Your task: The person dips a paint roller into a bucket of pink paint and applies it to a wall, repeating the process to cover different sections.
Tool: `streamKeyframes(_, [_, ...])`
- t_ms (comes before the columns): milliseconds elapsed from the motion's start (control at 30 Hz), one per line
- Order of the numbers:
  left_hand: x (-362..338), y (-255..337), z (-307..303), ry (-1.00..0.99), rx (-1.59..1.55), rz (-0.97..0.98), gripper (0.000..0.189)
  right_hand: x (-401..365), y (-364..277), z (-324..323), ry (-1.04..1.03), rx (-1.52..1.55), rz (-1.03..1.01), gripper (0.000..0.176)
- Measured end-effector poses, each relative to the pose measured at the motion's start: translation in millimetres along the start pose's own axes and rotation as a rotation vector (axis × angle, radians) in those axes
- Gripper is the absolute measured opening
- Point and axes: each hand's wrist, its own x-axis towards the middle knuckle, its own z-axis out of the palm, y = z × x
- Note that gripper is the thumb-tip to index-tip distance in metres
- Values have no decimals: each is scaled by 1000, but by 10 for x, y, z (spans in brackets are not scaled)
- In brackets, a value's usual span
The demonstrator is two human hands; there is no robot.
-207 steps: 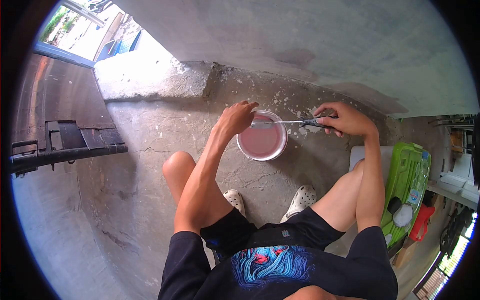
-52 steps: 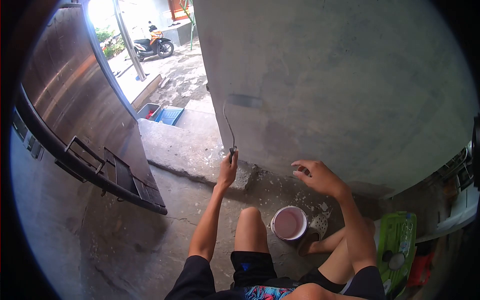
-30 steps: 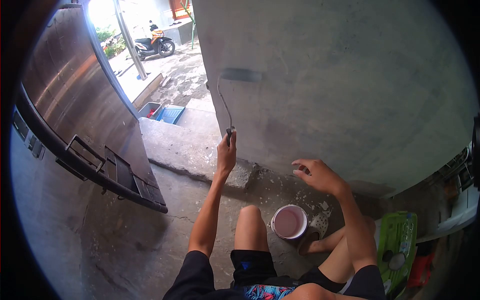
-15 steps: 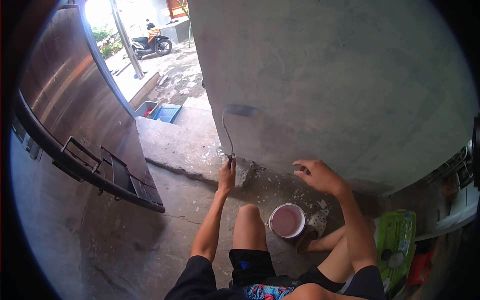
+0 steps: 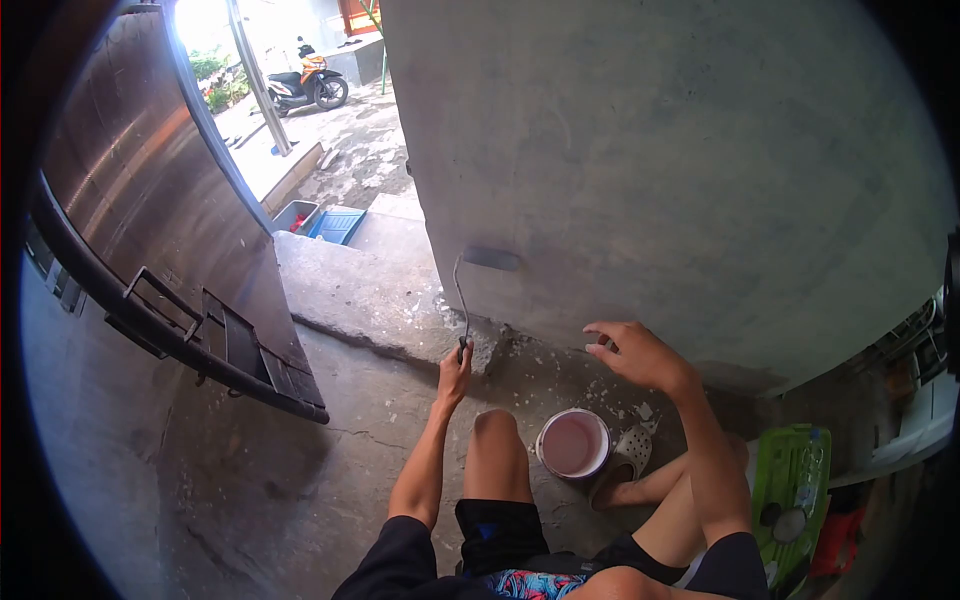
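My left hand [image 5: 455, 374] is closed around the dark handle of a paint roller [image 5: 491, 259]. A thin bent metal rod runs up from the handle to the grey roller head, which lies against the lower left part of the pale grey wall [image 5: 680, 180]. Held out in front of the wall's lower edge, my right hand [image 5: 635, 353] has its fingers apart and slightly curled, with nothing in them. Below that hand a white-rimmed bucket [image 5: 541, 450] stands on the floor, with pinkish liquid inside.
A brown metal door [image 5: 170, 170] stands ajar at the left. Beyond a concrete step [image 5: 350, 290] are a blue tray [image 5: 338, 226], a grey bin [image 5: 294, 216] and a parked motorbike [image 5: 308, 88]. A green plastic lid or crate [image 5: 770, 480] is at the right, near my clog [image 5: 633, 447].
The roller head has moved down the wall and slightly right, and my left hand has come lower with it. My right hand has stayed almost still.
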Motion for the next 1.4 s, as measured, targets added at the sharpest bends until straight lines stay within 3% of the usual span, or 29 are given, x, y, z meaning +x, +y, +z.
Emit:
streamKeyframes(467, [701, 903, -236, 90, -214, 133, 46, -1, 8, -15, -33, 0, 32, 39])
streamKeyframes(567, [696, 825, -209, 71, -201, 142, 48, -17, 13, -26, -27, -17, 41, 39])
streamKeyframes(700, [561, 222, -28, 42, -108, 94, 50, -39, 31, -50, -20, -36, 54, 38])
streamKeyframes(767, [388, 3, 28, -18, -94, -22, 51, -57, 29, -40, -21, -50, 51, 38])
streamKeyframes(1067, [-112, -713, 149, -77, -14, -90, 58, -81, -138, 11, -32, -65, -37, 38])
streamKeyframes(1400, [-455, -917, 165, -150, 135, -200, 61, -139, -78, -2, -44, -70, 22, 38])
